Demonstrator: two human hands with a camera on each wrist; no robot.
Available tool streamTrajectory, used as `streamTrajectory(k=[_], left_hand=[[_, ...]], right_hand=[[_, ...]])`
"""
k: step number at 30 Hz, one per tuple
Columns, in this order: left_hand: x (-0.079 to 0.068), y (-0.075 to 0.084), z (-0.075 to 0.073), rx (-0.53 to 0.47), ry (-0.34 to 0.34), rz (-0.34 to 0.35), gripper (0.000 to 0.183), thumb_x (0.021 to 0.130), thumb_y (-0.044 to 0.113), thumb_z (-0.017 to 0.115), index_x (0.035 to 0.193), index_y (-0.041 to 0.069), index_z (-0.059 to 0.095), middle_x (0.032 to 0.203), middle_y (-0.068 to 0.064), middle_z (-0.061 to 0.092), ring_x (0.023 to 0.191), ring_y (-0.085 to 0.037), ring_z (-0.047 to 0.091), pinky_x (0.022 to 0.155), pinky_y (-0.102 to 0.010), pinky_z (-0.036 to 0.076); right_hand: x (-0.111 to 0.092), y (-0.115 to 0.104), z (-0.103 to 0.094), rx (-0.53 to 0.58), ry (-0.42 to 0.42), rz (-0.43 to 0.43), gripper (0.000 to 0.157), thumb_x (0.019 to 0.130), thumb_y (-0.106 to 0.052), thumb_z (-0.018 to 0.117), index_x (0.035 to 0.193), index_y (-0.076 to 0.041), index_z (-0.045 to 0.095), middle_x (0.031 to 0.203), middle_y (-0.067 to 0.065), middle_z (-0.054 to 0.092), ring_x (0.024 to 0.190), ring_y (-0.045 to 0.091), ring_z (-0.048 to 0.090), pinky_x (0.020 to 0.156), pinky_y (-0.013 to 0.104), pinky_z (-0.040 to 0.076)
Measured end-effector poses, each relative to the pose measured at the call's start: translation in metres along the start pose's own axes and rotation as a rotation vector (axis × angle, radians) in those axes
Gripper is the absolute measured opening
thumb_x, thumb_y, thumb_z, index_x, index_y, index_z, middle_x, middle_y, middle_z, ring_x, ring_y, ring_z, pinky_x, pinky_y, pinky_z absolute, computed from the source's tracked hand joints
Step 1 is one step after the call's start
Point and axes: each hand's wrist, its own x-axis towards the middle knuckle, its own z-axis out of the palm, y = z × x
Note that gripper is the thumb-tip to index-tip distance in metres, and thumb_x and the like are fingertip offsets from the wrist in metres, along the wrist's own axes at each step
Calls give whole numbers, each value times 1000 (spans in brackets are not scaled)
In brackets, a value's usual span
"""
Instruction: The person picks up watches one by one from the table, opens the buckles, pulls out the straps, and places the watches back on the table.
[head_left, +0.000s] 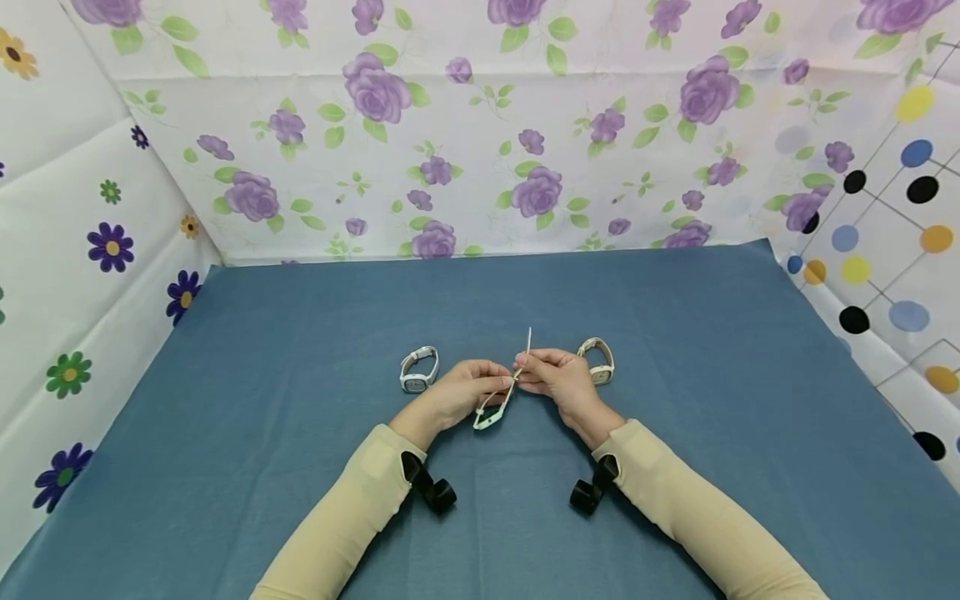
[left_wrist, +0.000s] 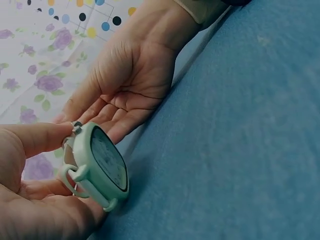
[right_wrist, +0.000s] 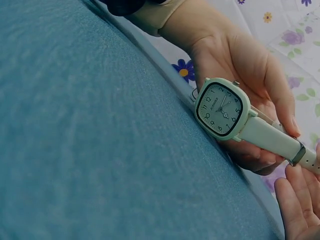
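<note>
A pale green wristwatch point(head_left: 489, 418) with a squarish case hangs between my two hands just above the table. My left hand point(head_left: 467, 390) pinches its strap near a metal buckle, which shows in the right wrist view beside the pale strap point(right_wrist: 267, 137). The right hand point(head_left: 561, 385) pinches the strap farther along, and its narrow tip sticks up past the fingers. Numerals and hands show on the dial point(right_wrist: 220, 110). A white wristwatch point(head_left: 416, 382) stands on its side left of my left hand. Behind the right hand is a cream wristwatch point(head_left: 602, 374), partly hidden by it.
Blue cloth point(head_left: 300, 333) covers the table. A purple-flowered sheet point(head_left: 465, 167) hangs at the back, with a daisy-print sheet point(head_left: 67, 317) on the left and a dotted sheet point(head_left: 892, 250) on the right. Black wrist cameras point(head_left: 438, 496) jut from both sleeves.
</note>
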Motion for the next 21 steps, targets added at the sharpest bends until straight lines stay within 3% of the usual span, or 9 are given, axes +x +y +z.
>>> streamTrajectory(k=[8,12,17,21], left_hand=[[0,0,1,58,35,32,14,93,3,54,102,-7,58,88,-3,59,79,-8,59,83,-31,54],[0,0,0,48,48,39,10,91,1,57,98,-5,58,86,-2,62,78,-8,61,78,-27,55],[1,-1,0,96,77,45,7,90,4,59,95,-2,60,77,2,60,67,-8,53,62,-21,45],[2,-2,1,96,109,43,4,90,4,59,91,0,61,77,3,62,69,-8,56,65,-21,48]], right_hand=[[0,0,0,-29,-27,-17,34,91,-13,65,116,11,61,77,-6,71,73,8,69,74,29,59],[0,-1,1,-41,-35,-21,34,91,-14,65,115,11,62,78,-5,71,73,8,69,74,30,59],[0,-1,0,-56,-47,-28,33,92,-14,65,114,9,62,78,-5,71,74,8,69,74,29,59],[1,1,0,-72,-59,-27,32,92,-16,64,113,9,62,78,-5,70,74,7,68,74,29,59]])
